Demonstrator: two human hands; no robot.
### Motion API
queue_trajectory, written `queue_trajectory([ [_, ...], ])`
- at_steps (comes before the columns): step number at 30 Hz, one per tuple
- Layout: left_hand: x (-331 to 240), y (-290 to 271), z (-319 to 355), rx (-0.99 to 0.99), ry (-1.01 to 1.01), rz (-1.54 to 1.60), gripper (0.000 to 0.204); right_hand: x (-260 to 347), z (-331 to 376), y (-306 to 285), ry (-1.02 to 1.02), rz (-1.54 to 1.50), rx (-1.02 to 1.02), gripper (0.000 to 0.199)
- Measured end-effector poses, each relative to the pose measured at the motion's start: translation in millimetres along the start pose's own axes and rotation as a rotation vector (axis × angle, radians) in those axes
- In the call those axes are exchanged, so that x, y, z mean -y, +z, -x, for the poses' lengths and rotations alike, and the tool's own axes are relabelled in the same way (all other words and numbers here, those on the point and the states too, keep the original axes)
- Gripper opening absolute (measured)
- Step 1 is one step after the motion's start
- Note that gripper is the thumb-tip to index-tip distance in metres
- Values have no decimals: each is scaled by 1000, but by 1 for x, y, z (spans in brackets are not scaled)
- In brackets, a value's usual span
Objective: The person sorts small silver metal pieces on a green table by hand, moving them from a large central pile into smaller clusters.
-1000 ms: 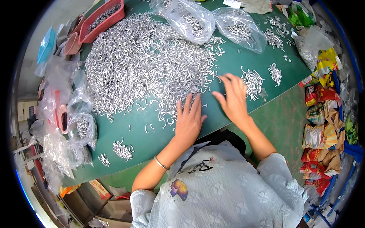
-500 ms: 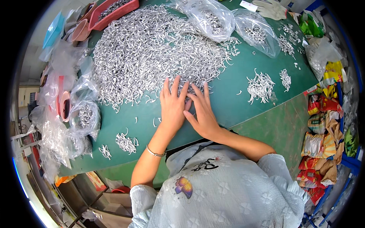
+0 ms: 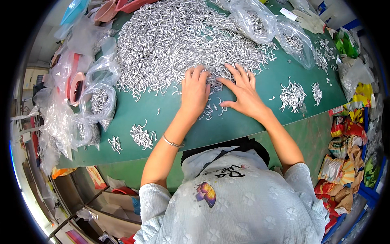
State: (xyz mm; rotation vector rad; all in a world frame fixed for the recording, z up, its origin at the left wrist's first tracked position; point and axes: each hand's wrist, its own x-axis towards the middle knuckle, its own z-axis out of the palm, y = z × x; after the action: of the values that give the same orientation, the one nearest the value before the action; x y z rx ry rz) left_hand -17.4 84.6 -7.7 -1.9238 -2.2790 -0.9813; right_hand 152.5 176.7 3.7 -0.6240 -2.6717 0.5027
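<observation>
A wide heap of small curved silver metal pieces (image 3: 162, 44) covers the far middle of the green table (image 3: 239, 128). At its near edge my left hand (image 3: 196, 91) lies palm down, fingertips on the pieces and slightly apart. My right hand (image 3: 247, 94) is just to the right, its fingers spread over the same edge and its thumb pointing left. Several loose curved pieces (image 3: 209, 112) lie on the table between the two hands. Neither hand visibly grips a piece, though the undersides of the fingers are hidden.
Small piles of pieces lie at the near left (image 3: 141, 137) and at the right (image 3: 293, 96). Clear plastic bags (image 3: 294, 38) holding metal parts lie at the back right; more bags (image 3: 99, 101) line the left edge. A glove (image 3: 309, 21) rests at the far right corner.
My hands have moved apart, the right one shifting rightward and opening wider. Several loose pieces now show between them. The whole view has also shifted a little.
</observation>
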Motion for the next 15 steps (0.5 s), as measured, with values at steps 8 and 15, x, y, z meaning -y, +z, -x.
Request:
queue_trajectory([
  [8, 1, -7, 26, -63, -33, 205, 36, 8, 22, 3, -12, -439, 8, 35],
  [15, 11, -28, 0, 14, -576, 840, 20, 4, 2, -2, 26, 57, -14, 62],
])
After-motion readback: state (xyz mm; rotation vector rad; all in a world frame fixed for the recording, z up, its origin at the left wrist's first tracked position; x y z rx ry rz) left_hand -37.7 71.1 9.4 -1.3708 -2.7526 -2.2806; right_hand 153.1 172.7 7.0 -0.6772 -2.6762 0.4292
